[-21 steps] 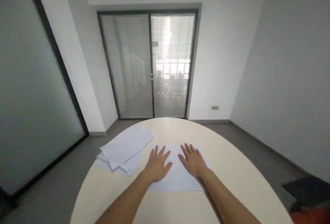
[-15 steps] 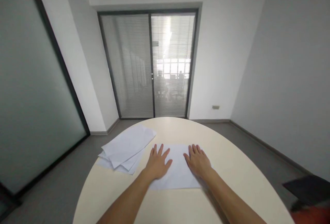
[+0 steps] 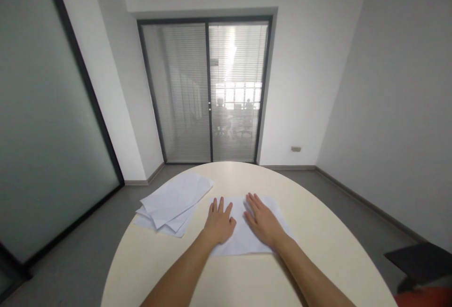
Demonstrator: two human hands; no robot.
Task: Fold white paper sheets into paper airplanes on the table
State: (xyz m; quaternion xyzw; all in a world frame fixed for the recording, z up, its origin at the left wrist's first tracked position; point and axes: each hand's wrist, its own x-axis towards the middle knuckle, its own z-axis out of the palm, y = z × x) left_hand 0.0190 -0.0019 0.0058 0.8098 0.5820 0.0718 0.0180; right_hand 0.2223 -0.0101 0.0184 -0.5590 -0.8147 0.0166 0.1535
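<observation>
A white sheet of paper lies on the round cream table in front of me. My left hand rests palm down on its left part, fingers spread. Palm down too, my right hand is over the right part of the sheet, its fingers stretched out and pointing up and to the left. Neither hand grips anything. The two hands are apart, with white paper showing between them.
Several overlapping white sheets lie at the table's left edge. Beyond the table stand a glass door with blinds and white walls. A black flat object and something red are at the lower right.
My right hand has moved a little left, towards my left hand. My left thumb looks more bent. The view has shifted slightly.
</observation>
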